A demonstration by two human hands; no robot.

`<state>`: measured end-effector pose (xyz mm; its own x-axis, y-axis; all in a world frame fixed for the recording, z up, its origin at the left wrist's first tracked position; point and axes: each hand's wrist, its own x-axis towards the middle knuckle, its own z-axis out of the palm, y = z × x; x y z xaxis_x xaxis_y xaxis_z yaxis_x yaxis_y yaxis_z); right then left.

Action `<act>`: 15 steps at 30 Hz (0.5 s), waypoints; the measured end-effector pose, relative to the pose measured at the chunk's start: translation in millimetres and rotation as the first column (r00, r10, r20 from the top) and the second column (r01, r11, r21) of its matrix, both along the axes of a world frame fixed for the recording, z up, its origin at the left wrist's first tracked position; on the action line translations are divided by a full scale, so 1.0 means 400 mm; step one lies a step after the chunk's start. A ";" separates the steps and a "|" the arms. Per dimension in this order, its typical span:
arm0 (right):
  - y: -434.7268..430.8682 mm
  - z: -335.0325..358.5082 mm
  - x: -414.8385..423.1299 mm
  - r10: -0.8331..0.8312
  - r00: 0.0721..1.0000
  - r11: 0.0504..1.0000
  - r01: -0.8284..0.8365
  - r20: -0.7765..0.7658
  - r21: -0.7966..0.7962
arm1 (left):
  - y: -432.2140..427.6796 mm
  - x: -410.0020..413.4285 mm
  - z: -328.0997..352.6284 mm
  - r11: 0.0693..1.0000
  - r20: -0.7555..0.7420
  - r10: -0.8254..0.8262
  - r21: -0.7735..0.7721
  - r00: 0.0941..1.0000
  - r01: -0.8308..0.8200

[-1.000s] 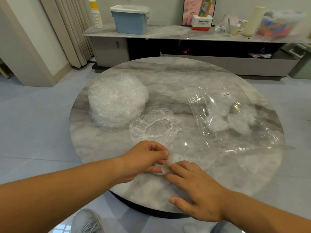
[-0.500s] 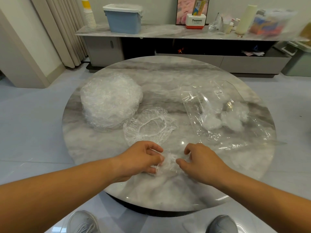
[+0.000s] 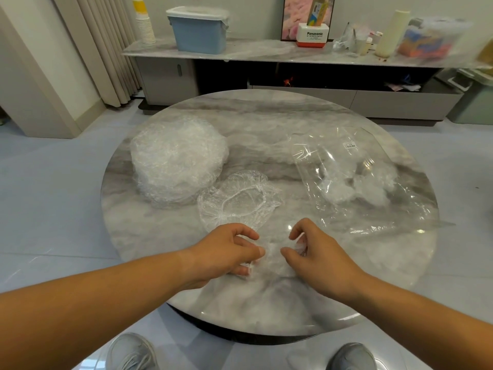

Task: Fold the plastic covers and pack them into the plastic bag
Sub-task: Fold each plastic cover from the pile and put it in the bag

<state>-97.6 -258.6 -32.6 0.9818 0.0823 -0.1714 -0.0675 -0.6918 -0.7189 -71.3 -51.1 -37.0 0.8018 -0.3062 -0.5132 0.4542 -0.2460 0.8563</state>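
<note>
A small crumpled clear plastic cover [image 3: 272, 256] lies on the round marble table [image 3: 266, 124] near its front edge. My left hand [image 3: 226, 252] pinches its left side with curled fingers, and my right hand [image 3: 317, 255] pinches its right side. Just behind my hands a second cover [image 3: 240, 201] lies spread out, its elastic ring visible. A tall stack of covers [image 3: 177, 160] stands at the table's left. The clear plastic bag [image 3: 360, 180] lies on the right with a few folded covers inside.
Behind the table runs a low marble-topped cabinet [image 3: 266, 50] with a blue lidded bin [image 3: 198, 29], paper cups [image 3: 144, 22] and assorted boxes. Curtains hang at the left. My shoes show on the grey floor below the table edge.
My right hand has gone from lying flat on the cover to curled and pinching its right side. The small cover now stretches between both hands, slightly farther from the table's edge.
</note>
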 end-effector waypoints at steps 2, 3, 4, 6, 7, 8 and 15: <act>0.008 -0.008 -0.001 -0.041 0.998 0.989 0.034 0.047 0.146 | -0.002 0.001 0.004 0.999 -0.032 0.024 -0.025 0.999 -0.025; 0.014 -0.010 -0.002 -0.062 0.996 0.975 0.048 0.058 0.216 | -0.003 0.002 0.007 0.998 -0.057 0.033 -0.049 0.998 -0.036; 0.018 -0.013 -0.003 -0.075 0.996 0.956 0.057 0.054 0.289 | -0.004 0.003 0.009 0.996 -0.084 0.042 -0.075 0.996 -0.048; 0.026 -0.019 -0.006 -0.057 0.998 0.911 0.046 0.014 0.410 | -0.007 0.002 0.013 0.990 -0.129 0.069 -0.117 0.989 -0.084; 0.030 -0.021 -0.008 -0.028 1.000 0.896 0.028 -0.007 0.442 | -0.009 0.001 0.014 0.984 -0.147 0.089 -0.138 0.985 -0.110; 0.032 -0.025 -0.012 0.011 1.000 0.891 0.001 -0.025 0.453 | -0.010 0.000 0.013 0.977 -0.170 0.107 -0.165 0.980 -0.135; 0.022 -0.050 -0.034 0.347 0.936 0.934 -0.351 0.058 0.072 | -0.007 -0.004 0.036 0.968 -0.214 0.070 -0.222 0.974 -0.118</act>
